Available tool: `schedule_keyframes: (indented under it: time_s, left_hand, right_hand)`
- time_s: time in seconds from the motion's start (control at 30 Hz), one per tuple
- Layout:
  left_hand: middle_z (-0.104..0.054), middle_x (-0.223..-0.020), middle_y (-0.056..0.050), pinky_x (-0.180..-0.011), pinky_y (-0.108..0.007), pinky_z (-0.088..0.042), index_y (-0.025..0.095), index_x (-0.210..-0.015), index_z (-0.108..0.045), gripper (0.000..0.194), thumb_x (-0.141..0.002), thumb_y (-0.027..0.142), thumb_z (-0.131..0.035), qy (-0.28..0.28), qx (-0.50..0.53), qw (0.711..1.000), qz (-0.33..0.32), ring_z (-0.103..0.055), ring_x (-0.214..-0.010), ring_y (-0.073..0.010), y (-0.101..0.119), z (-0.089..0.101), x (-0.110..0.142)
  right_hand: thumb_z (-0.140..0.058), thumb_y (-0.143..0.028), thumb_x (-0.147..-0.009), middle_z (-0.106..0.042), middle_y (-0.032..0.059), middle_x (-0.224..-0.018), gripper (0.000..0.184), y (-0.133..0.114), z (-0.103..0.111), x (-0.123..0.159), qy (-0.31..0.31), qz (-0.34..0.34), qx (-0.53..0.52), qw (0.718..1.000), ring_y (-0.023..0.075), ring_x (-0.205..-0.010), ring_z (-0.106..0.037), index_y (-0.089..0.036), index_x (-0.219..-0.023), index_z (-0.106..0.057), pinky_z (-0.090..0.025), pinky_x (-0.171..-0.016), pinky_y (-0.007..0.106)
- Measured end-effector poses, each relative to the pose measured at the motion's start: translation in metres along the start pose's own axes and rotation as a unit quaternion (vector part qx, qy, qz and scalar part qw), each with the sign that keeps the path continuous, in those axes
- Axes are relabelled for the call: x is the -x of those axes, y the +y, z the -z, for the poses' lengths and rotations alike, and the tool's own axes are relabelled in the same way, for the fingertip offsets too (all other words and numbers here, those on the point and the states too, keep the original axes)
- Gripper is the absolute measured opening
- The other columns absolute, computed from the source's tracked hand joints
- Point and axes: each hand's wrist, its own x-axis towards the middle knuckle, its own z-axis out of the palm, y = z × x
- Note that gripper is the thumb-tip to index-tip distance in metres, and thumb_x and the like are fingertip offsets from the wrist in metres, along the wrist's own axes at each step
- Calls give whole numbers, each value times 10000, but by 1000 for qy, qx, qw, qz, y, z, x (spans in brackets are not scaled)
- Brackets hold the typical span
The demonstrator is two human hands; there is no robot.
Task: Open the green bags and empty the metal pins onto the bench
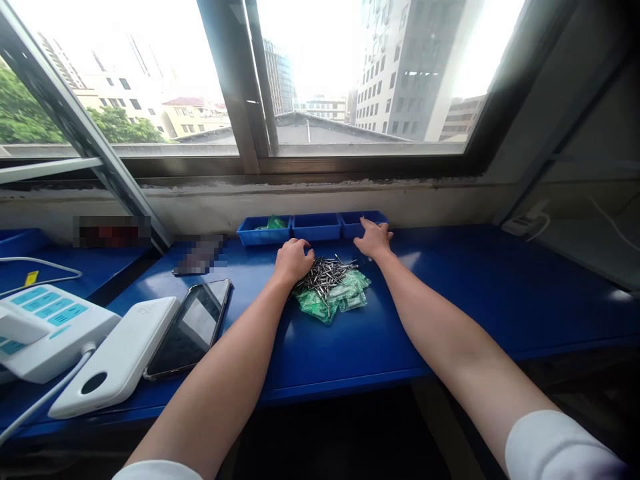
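A heap of slim metal pins or bits (327,275) lies on green plastic packets (320,305) in the middle of the blue table. My left hand (294,259) rests at the heap's left edge, its fingers curled in; whatever they hold is hidden. Over the front rim of the right blue bin (347,229) reaches my right hand (375,240). Its index finger points into that bin and its thumb stands apart; nothing clear shows between them. Beside it is the middle blue bin (316,231). The left blue bin (250,237) has green plastic (275,223) in it.
Left of my left arm lie a dark phone (193,327), a white power bank (117,353) and a white power strip (63,330) with cables. A blurred flat item (199,255) lies behind them. A window (320,80) and sill wall stand behind the bins.
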Motion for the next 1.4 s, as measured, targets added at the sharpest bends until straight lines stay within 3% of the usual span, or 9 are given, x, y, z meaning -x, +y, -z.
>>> schedule_keyframes:
  time_s: [0.23, 0.33, 0.47, 0.57, 0.67, 0.83, 1.03, 1.4]
  left_hand:
    - [-614, -1037, -91, -868, -340, -448, 187, -959, -658, 295, -799, 322, -450, -19, 0, 1000, 3, -567, -974, -241, -1, -1, -1]
    - [-616, -1030, -85, -868, -330, -445, 197, -940, -663, 283, -804, 314, -444, -21, -2, 1000, 2, -567, -969, -233, -3, -3, -2]
    - [-621, -1015, -84, -850, -338, -446, 202, -930, -664, 283, -811, 316, -434, -27, -4, 1000, 5, -570, -952, -236, -5, -4, -2]
    - [-623, -1008, -79, -845, -338, -446, 206, -924, -666, 284, -814, 317, -428, -27, -6, 1000, 7, -572, -949, -233, -4, -4, -2]
    - [-626, -998, -76, -848, -333, -442, 206, -913, -667, 284, -816, 313, -423, -26, -7, 1000, 5, -573, -951, -228, -3, -5, -2]
    - [-627, -1008, -75, -838, -332, -442, 211, -898, -670, 287, -821, 318, -415, -28, -7, 1000, 0, -570, -963, -229, -5, -8, -2]
    - [-626, -1010, -70, -837, -350, -439, 219, -894, -673, 294, -822, 345, -417, -42, -4, 999, -5, -569, -964, -238, -3, -9, -2]
    - [-620, -1025, -68, -871, -376, -421, 219, -892, -676, 285, -815, 380, -453, -60, 9, 998, -9, -558, -989, -251, 0, -8, -1]
  right_hand:
    - [-594, -307, -659, -253, 80, -1483, 764, 3, -6, -2, -40, -8, 48, 998, 393, -1163, -302, -208, -1377, -349, -313, -903, 555]
    - [-594, -315, -675, -223, 103, -1488, 747, -2, -5, 1, -21, -4, 45, 999, 393, -1170, -308, -202, -1374, -356, -316, -912, 546]
    - [-548, -306, -737, -460, 126, -1305, 511, -15, -4, 8, 13, 67, -3, 998, 331, -1143, -368, -179, -1231, -529, -343, -937, 474]
    - [-548, -385, -767, -577, 101, -1085, 374, -26, -7, 16, -60, 152, -46, 985, 275, -1056, -453, -184, -1070, -634, -377, -929, 405]
    - [-557, -512, -761, -576, 108, -1081, 482, -35, -13, 22, -142, 198, -43, 969, 265, -1038, -490, -188, -1111, -630, -389, -930, 383]
    - [-577, -451, -782, -606, 104, -1002, 366, -43, -19, 25, -207, 215, -32, 954, 208, -939, -569, -190, -1009, -696, -429, -864, 286]
    - [-599, -317, -770, -695, 32, -851, 200, -45, -11, 27, -207, 219, -78, 950, 158, -803, -611, -201, -867, -731, -444, -730, 226]
    - [-597, -257, -770, -713, 22, -804, 140, -40, -16, 26, -188, 219, -133, 948, 153, -758, -629, -197, -776, -723, -443, -709, 237]
